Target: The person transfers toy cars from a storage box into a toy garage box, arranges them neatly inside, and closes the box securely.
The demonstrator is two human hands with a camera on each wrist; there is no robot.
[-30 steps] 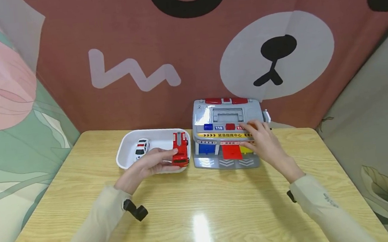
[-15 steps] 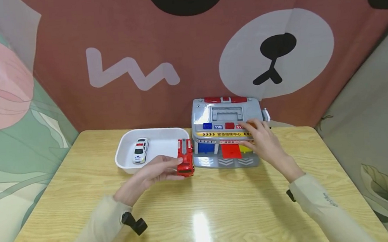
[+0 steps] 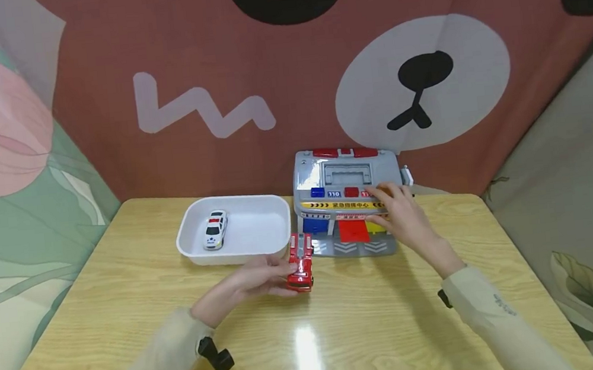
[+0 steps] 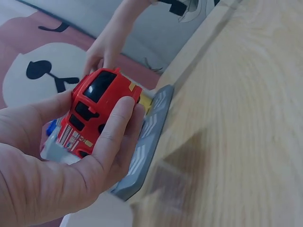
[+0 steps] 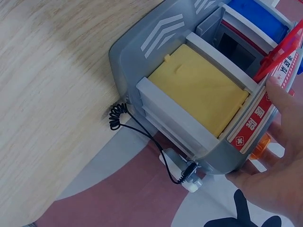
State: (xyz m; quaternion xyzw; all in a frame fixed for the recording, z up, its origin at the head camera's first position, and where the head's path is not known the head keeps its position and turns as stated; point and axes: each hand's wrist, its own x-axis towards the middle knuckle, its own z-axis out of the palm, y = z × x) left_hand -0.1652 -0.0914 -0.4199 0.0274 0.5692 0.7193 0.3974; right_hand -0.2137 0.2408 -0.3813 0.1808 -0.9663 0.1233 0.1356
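My left hand [image 3: 262, 279] pinches a red toy fire truck [image 3: 301, 262] between thumb and fingers, just in front of the toy garage's ramp. In the left wrist view the fire truck [image 4: 97, 101] shows dark windows and sits above the table. My right hand [image 3: 411, 220] grips the front roof edge of the grey toy garage [image 3: 311, 174], fingers on top by the buttons and thumb below. The red garage door [image 3: 353, 231] is swung up, exposing its bay in the right wrist view. The yellow door [image 5: 199, 90] and blue door [image 5: 260, 19] are down.
Left of the garage stands a white plastic bin [image 3: 252, 225] holding a white toy police car [image 3: 215, 230]. A coiled black cord [image 5: 118, 116] hangs at the garage's side. A printed curtain [image 3: 209, 169] rises behind the wooden table [image 3: 374, 320].
My left hand has drawn the fire truck out of the white bin, toward me and to the right, to the ramp's front edge. My right hand stays on the garage.
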